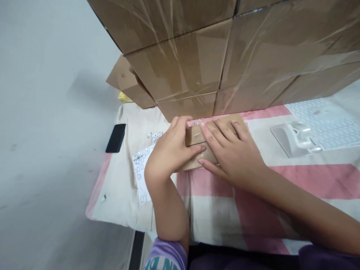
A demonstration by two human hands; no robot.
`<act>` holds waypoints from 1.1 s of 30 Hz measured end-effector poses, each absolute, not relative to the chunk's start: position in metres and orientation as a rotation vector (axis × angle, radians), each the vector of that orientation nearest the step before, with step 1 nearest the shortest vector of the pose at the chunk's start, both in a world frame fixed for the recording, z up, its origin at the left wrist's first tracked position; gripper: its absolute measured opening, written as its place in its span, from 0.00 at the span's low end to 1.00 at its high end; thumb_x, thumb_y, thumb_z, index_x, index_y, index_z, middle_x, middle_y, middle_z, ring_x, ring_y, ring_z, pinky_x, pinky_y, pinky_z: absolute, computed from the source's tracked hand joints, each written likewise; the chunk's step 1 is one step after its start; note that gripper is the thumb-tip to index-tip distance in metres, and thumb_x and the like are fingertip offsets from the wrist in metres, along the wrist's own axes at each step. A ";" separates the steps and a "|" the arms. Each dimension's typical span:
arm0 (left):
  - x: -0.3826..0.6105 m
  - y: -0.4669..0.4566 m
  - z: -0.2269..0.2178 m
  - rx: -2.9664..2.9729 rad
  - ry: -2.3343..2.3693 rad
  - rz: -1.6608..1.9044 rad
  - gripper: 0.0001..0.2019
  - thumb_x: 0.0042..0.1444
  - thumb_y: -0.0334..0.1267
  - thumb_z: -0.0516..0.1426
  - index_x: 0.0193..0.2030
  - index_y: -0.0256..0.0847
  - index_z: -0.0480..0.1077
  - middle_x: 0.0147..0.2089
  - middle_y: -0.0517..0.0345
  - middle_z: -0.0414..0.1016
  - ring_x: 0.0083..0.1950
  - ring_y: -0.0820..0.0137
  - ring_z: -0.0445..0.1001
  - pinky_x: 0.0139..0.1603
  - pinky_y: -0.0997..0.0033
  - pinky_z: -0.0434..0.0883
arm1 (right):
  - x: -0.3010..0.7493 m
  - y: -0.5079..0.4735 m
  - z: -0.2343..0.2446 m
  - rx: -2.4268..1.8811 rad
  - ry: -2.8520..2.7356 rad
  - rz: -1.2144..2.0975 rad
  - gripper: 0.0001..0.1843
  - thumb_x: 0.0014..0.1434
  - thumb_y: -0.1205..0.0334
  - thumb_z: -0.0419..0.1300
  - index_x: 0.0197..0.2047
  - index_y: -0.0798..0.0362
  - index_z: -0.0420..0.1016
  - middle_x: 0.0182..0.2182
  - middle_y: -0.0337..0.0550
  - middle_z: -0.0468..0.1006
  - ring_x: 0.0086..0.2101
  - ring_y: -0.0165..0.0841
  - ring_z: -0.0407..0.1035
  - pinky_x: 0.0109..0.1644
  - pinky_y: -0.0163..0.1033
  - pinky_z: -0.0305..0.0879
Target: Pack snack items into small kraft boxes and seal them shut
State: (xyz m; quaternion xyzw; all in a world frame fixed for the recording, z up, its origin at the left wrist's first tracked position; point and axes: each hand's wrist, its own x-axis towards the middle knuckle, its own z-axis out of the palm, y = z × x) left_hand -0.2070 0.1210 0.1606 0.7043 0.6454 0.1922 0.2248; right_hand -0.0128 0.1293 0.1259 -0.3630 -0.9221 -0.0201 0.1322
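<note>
A small flat brown cardboard box (197,137) lies on a pink and cream striped cloth (219,210), just in front of a stack of big cartons. My left hand (170,150) curls over the box's left end, thumb along its front edge. My right hand (229,150) lies flat on top of the box, fingers stretched out and pressing down. Most of the box is hidden under both hands.
Tall taped cardboard cartons (225,56) wall off the far side. A black phone (116,138) lies at the cloth's left edge. A sheet of labels (140,168) lies under my left wrist. A white tape dispenser (295,138) and label sheets (329,120) sit right. Grey floor spreads left.
</note>
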 end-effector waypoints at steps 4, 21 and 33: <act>-0.211 0.126 0.155 1.944 1.721 0.585 0.30 0.58 0.42 0.64 0.66 0.49 0.62 0.56 0.55 0.69 0.52 0.61 0.73 0.49 0.60 0.72 | -0.013 0.130 0.125 -1.037 -2.652 -0.067 0.41 0.71 0.42 0.48 0.76 0.61 0.50 0.70 0.62 0.63 0.67 0.59 0.56 0.67 0.65 0.48; -0.209 0.133 0.156 1.951 1.799 0.583 0.19 0.63 0.36 0.57 0.60 0.52 0.69 0.40 0.61 0.76 0.41 0.65 0.74 0.45 0.62 0.70 | -0.012 0.131 0.121 -1.033 -2.635 -0.067 0.45 0.70 0.40 0.46 0.76 0.66 0.46 0.71 0.65 0.60 0.68 0.60 0.55 0.67 0.66 0.49; -0.204 0.111 0.160 2.020 1.664 0.515 0.32 0.56 0.46 0.66 0.67 0.52 0.65 0.51 0.56 0.70 0.47 0.62 0.72 0.50 0.59 0.72 | -0.010 0.131 0.118 -1.046 -2.595 -0.048 0.45 0.70 0.41 0.46 0.77 0.66 0.45 0.70 0.66 0.61 0.69 0.58 0.55 0.68 0.65 0.48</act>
